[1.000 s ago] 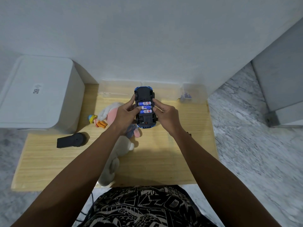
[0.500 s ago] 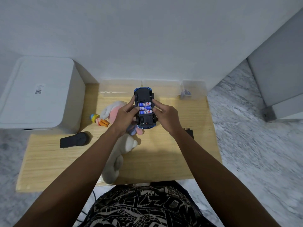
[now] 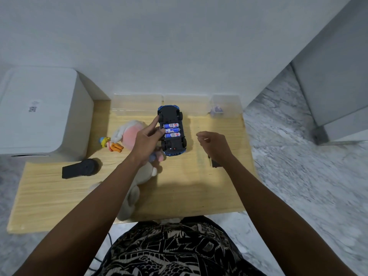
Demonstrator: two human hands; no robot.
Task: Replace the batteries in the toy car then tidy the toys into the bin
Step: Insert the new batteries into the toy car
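Note:
A blue toy car [image 3: 172, 130] is held upside down above the wooden table, its black underside up. Three blue-and-white batteries [image 3: 171, 130] lie side by side in the uncovered compartment. My left hand [image 3: 148, 139] grips the car along its left side, thumb against the batteries. My right hand [image 3: 214, 145] hovers to the right of the car, apart from it, fingers loosely curled and holding nothing. A small black piece, perhaps the battery cover [image 3: 214, 162], lies on the table partly under my right wrist.
A pink-and-grey plush rabbit [image 3: 131, 172] lies under my left arm, with a small yellow-and-orange figure [image 3: 111, 144] beside it. A black handheld device [image 3: 80, 168] lies at left. Clear plastic bins [image 3: 139, 104] line the table's back edge; a white box [image 3: 39, 112] stands at left.
My right hand has let go of the car and pulled away to the right. My left hand now holds the car alone.

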